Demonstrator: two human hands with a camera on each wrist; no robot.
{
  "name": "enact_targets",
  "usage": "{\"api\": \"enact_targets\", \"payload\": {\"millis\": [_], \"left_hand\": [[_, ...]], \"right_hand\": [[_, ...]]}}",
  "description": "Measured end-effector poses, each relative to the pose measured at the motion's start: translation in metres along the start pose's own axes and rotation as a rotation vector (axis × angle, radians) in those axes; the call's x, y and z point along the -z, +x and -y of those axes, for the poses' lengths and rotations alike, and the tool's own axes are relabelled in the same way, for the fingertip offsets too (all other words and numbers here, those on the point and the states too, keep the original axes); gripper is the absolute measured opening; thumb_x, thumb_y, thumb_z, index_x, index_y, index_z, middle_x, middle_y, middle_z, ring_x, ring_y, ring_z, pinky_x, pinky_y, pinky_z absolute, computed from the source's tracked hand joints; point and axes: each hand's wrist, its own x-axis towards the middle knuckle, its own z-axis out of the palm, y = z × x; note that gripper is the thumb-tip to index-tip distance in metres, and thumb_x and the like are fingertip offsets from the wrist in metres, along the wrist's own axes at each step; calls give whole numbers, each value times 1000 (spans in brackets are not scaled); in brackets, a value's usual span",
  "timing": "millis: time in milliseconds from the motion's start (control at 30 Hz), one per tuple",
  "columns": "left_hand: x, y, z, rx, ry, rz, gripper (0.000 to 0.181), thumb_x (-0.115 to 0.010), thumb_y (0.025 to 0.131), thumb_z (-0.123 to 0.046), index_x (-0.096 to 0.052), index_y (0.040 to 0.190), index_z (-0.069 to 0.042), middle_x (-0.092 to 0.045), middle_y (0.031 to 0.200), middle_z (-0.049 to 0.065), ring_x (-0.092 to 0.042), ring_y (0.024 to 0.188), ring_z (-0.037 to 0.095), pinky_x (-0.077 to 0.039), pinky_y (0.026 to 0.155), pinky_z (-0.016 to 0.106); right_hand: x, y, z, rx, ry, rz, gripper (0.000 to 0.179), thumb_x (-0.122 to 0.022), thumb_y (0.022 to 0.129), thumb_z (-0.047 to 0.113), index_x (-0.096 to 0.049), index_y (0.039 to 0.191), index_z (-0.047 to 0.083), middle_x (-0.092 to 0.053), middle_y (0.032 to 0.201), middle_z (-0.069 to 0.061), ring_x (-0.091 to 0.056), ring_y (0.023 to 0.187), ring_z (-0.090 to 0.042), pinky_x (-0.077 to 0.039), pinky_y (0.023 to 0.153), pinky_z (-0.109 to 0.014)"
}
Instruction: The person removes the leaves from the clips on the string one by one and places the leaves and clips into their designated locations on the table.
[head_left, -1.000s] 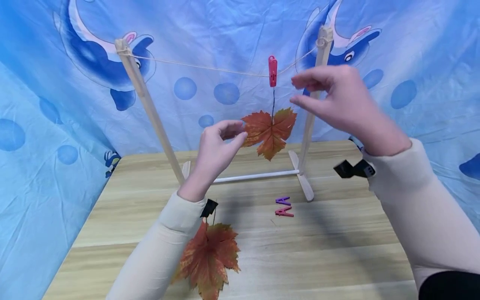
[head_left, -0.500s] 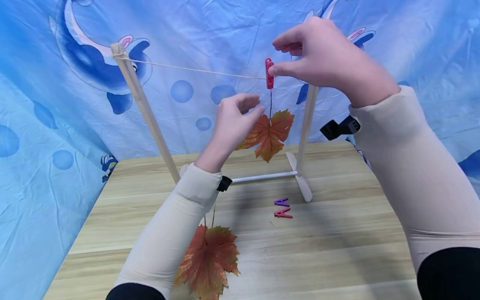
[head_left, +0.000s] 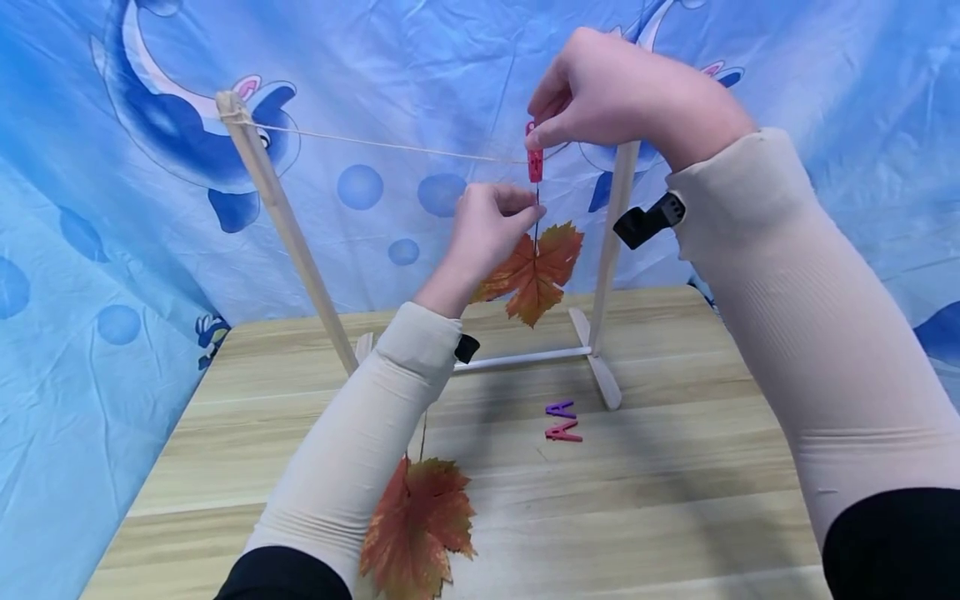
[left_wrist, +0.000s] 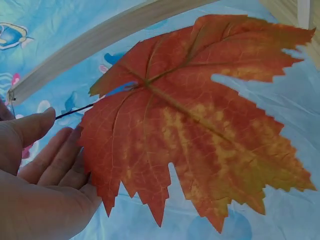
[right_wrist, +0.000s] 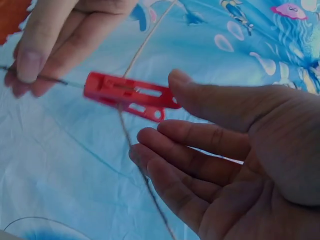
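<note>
A red clothespin [head_left: 535,167] sits on the thin string, and an orange-red artificial maple leaf [head_left: 534,287] hangs below it by a dark stem. With thumb and index finger my left hand [head_left: 486,229] pinches that stem just under the clothespin. My right hand [head_left: 611,96] holds the clothespin's handle end from above, thumb on one handle. The right wrist view shows the fingertips close under the other handle of the clothespin [right_wrist: 131,92]; its far end still bites the stem. Filling much of the left wrist view is the leaf [left_wrist: 200,120].
The string [head_left: 390,145] spans a wooden frame with a left post [head_left: 288,229] and right post [head_left: 609,250]. On the table [head_left: 637,508] lie a purple clothespin [head_left: 561,409], a pink clothespin [head_left: 563,431] and another maple leaf [head_left: 420,529], partly behind my left forearm.
My right hand has moved left and up onto the red clothespin, then closed on its handles. My left hand has risen rightward from beside the leaf and now pinches the stem.
</note>
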Motion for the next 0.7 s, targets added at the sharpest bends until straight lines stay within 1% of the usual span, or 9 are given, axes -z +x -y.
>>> {"api": "enact_targets", "payload": {"millis": [133, 200, 267, 367, 567, 700], "left_hand": [[0, 0, 2, -49, 42, -18, 16, -75, 96, -20, -82, 101, -7, -77, 93, 2, -65, 87, 10, -51, 71, 27], [0, 0, 2, -60, 47, -18, 15, -75, 96, -20, -83, 99, -7, -76, 90, 1, -64, 84, 11, -50, 68, 28], [2, -1, 2, -70, 53, -15, 15, -74, 96, -19, -82, 98, -7, -76, 89, 1, -63, 83, 11, -50, 68, 28], [3, -1, 3, -84, 62, -5, 15, -74, 97, -18, -82, 97, -6, -76, 88, 0, -63, 82, 10, -50, 69, 27], [6, -3, 3, -119, 76, -2, 15, -73, 97, -16, -82, 96, -4, -74, 83, 0, -61, 76, 13, -48, 64, 28], [7, -4, 3, -124, 75, -1, 15, -72, 98, -15, -82, 96, -4, -75, 84, 1, -60, 74, 13, -47, 62, 28]], "right_hand": [[1, 1, 5, 15, -7, -15, 33, -69, 100, 27, -74, 121, 2, -71, 110, -14, -63, 97, -26, -54, 89, -43], [3, 1, 7, 9, -9, -18, 34, -69, 99, 27, -74, 122, 3, -71, 110, -13, -62, 97, -25, -53, 90, -42], [3, 2, 8, 9, -12, -16, 35, -70, 98, 28, -74, 123, 3, -71, 110, -12, -62, 97, -23, -53, 91, -41], [5, 3, 8, 16, -7, 8, 36, -71, 98, 29, -73, 124, 4, -70, 110, -11, -61, 96, -22, -53, 90, -38], [5, 3, 7, 49, -4, 57, 29, -71, 98, 25, -76, 118, 5, -70, 107, -12, -57, 94, -24, -52, 85, -34], [3, 4, 6, 64, -4, 37, 28, -70, 98, 25, -76, 116, 5, -71, 106, -12, -59, 94, -23, -53, 88, -37]]}}
